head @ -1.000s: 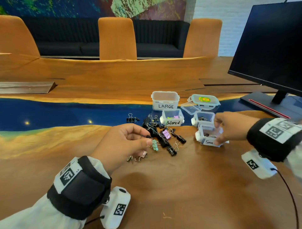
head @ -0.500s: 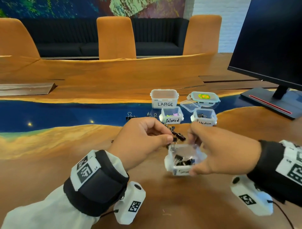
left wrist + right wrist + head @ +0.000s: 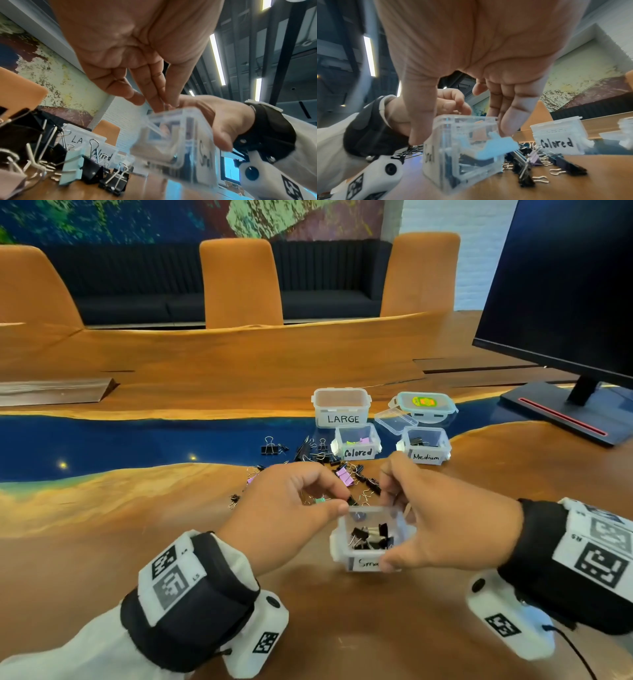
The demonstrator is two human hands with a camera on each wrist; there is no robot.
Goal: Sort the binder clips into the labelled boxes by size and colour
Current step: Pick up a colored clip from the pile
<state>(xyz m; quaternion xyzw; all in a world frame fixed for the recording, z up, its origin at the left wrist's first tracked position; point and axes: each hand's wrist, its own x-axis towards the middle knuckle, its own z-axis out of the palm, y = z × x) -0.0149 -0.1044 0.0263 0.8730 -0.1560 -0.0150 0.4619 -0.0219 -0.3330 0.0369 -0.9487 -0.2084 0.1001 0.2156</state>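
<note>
Head view, lower centre: the right hand [image 3: 445,529] grips the Small box [image 3: 368,537] between thumb and curled fingers, while the left hand [image 3: 284,518] pinches a small black clip [image 3: 352,500] over its rim. Left wrist view shows pinched fingertips [image 3: 159,106] above the box. Right wrist view, centre: the thumb [image 3: 421,115] presses the box's labelled wall.

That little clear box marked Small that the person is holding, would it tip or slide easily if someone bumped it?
Probably. The Small box looks like thin clear plastic holding only a few black clips, so it is likely light and easy to slide on the glossy table. The right hand gripping it suggests it needs steadying.
</note>
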